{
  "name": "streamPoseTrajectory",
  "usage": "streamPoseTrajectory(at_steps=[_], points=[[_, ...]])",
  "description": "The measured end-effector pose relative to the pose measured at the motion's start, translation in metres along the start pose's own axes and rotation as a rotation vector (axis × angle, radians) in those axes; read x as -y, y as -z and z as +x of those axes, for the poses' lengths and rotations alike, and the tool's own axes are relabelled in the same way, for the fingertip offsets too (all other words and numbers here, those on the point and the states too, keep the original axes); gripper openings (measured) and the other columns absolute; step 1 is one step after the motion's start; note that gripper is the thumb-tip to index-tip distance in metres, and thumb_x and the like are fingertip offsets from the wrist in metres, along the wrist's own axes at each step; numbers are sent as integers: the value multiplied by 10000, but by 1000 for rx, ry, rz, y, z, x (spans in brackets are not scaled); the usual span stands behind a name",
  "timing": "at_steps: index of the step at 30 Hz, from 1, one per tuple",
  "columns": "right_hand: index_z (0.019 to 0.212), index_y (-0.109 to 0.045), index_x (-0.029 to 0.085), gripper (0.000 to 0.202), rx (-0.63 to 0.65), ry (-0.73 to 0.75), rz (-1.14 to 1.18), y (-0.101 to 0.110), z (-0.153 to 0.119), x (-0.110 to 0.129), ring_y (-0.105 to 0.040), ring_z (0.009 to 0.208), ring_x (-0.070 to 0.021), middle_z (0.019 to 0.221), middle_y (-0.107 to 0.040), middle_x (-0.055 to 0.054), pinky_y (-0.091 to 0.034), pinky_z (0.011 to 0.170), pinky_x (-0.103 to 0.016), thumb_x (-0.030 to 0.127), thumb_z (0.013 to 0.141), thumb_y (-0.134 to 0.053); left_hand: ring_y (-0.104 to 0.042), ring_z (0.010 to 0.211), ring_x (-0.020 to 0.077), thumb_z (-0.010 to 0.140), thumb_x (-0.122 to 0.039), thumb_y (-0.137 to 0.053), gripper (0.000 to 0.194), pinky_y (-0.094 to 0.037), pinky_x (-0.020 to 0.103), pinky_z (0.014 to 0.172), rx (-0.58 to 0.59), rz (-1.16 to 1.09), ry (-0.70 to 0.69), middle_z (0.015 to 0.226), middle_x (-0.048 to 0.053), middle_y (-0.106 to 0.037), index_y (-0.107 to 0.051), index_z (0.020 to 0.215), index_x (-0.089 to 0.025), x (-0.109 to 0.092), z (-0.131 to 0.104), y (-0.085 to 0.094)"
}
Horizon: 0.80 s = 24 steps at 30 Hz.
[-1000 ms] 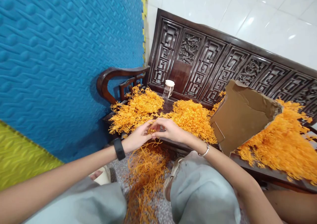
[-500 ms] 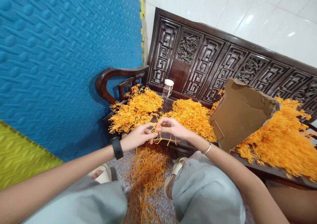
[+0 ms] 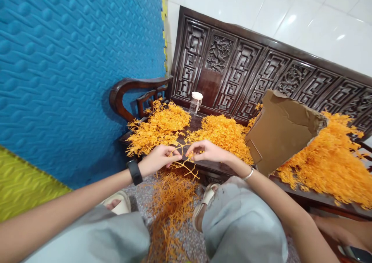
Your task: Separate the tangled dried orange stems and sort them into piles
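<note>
Orange branching plastic sprig point(image 3: 186, 163) hangs over the dark wooden bench's front edge point(image 3: 215, 169), pinched between the closed fingertips of left hand point(image 3: 158, 160) and right hand point(image 3: 207, 151), apparently so trimmings land on the floor pile point(image 3: 171, 201).

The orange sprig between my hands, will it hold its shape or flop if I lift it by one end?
The orange sprig looks thin and branching, so probably light and springy. Its tips droop below the left hand and right hand, suggesting some flop.

Both arms reach forward, the left hand point(image 3: 158, 159) and right hand point(image 3: 207, 152) pinching, fingertips nearly meeting.
</note>
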State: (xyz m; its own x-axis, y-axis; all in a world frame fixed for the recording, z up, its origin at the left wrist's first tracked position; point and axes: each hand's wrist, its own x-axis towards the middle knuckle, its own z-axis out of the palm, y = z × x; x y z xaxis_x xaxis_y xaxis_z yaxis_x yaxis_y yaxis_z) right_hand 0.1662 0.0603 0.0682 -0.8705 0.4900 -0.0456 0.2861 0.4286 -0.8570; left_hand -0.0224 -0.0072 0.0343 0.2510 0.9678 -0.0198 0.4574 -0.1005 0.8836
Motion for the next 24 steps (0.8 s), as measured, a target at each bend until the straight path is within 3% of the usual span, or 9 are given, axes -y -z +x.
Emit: streamPoseTrajectory(at_steps=[6,10,14,17,21,24], points=[[779,-592,116,130,-26,-17,-39,4,0,-8,-544,656,-93,710,-605,-8,-433,664,-236,217,698,-607,-360,407,78,741,-452,-483,330,-261,211,452,-26,1,-18,416,-65,-421,-520,620,-148,5,-1,3],[784,-567,114,128,32,-51,-13,7,1,-18,-539,646,-88,708,-594,-5,-438,663,-232,207,701,-597,-364,422,81,749,-443,-485,306,-263,210,455,-13,-13,-38,438,-76,-402,-547,723,-144,6,-2,3],[866,-582,115,146,61,11,-263,6,2,-26,-527,700,-95,799,-600,-21,-418,683,-223,178,741,-541,-365,435,83,780,-442,-443,315,-268,210,456,45,-36,-86,463,-79,-403,-553,829,-151,4,-2,0],[836,-592,106,134,73,67,-451,4,3,-29,-519,727,-101,815,-601,-33,-396,703,-214,197,763,-527,-358,445,81,786,-452,-430,320,-271,208,457,104,-44,-81,475,-76,-389,-546,769,-154,3,-3,-4],[737,-573,117,118,-76,2,-653,3,7,-28,-472,625,-85,695,-566,-9,-352,613,-190,230,745,-540,-328,445,81,795,-476,-395,374,-256,213,454,113,-46,-58,463,-73,-347,-499,628,-157,0,-4,-8],[703,-552,131,126,-210,-70,-778,4,10,-24,-446,595,-85,665,-549,-6,-314,577,-191,252,731,-536,-311,442,82,797,-482,-383,384,-255,220,459,48,-82,-67,460,-72,-334,-431,573,-174,-1,-2,-11]])
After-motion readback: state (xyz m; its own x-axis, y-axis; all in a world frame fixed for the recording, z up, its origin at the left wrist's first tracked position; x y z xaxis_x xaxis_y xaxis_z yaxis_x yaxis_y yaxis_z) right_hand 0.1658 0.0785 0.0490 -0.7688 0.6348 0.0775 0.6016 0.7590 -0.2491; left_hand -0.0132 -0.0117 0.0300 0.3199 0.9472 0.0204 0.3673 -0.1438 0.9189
